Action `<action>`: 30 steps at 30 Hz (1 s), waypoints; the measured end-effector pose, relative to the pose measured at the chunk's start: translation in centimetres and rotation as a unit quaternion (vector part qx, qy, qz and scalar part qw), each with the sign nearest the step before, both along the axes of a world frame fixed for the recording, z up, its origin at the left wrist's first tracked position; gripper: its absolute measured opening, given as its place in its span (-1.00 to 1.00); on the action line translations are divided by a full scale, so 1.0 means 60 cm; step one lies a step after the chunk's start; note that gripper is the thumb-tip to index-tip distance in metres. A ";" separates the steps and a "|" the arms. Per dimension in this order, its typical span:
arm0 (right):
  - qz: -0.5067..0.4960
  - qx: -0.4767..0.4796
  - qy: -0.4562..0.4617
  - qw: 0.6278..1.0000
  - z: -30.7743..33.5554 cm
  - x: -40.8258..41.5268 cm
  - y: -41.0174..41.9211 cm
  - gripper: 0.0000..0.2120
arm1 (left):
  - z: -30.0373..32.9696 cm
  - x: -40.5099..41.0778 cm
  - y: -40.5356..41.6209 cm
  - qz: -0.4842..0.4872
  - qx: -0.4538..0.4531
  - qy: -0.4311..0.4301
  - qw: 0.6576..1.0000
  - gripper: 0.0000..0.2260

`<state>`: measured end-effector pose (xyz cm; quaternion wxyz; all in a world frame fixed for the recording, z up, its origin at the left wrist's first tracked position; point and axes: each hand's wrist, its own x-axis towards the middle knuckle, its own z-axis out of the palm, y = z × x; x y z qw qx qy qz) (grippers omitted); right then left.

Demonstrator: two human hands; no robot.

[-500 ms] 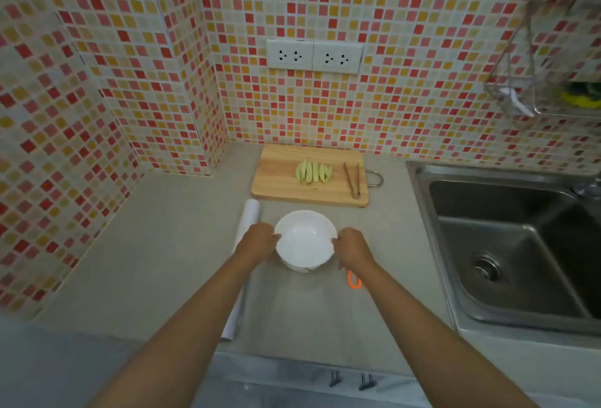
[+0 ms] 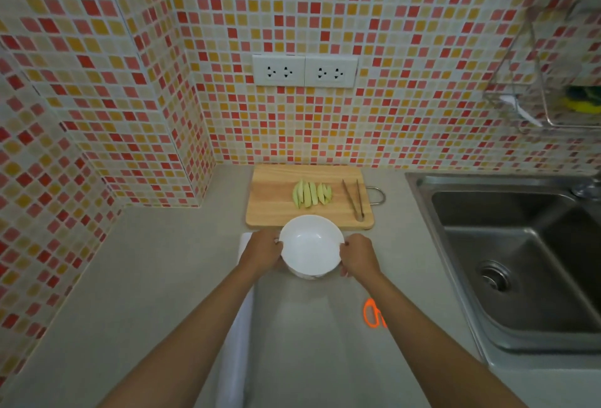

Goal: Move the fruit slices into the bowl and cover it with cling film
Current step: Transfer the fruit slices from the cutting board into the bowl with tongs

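An empty white bowl [image 2: 310,245] sits on the grey counter just in front of the wooden cutting board [image 2: 276,199]. My left hand [image 2: 261,250] grips its left side and my right hand [image 2: 359,258] grips its right side. Several pale green fruit slices [image 2: 311,193] lie in a row on the board, with wooden tongs [image 2: 354,199] to their right. A white roll of cling film [image 2: 235,342] lies along the counter under my left forearm, partly hidden.
Orange-handled scissors [image 2: 372,313] lie on the counter beside my right forearm, partly covered. A steel sink [image 2: 520,261] fills the right side. Tiled walls close the back and left. A wire rack [image 2: 546,95] hangs at the upper right.
The bowl, held by both hands, has moved a little farther from me, up to the front edge of the cutting board.
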<state>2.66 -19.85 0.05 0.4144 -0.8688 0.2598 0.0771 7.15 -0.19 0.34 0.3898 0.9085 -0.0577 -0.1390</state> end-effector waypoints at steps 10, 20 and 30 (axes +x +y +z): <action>0.000 -0.017 0.007 1.000 -0.018 0.023 -0.009 -0.73 | -0.026 0.027 -0.002 0.011 -0.019 0.012 1.000 -0.78; 0.057 -0.284 -0.023 0.957 -0.006 0.146 -0.075 -0.68 | -0.037 0.027 0.000 0.016 -0.001 -0.025 1.000 -0.78; 0.075 -0.314 0.066 0.944 -0.038 0.215 -0.089 -0.63 | -0.042 0.026 -0.002 0.036 -0.034 -0.015 0.999 -0.73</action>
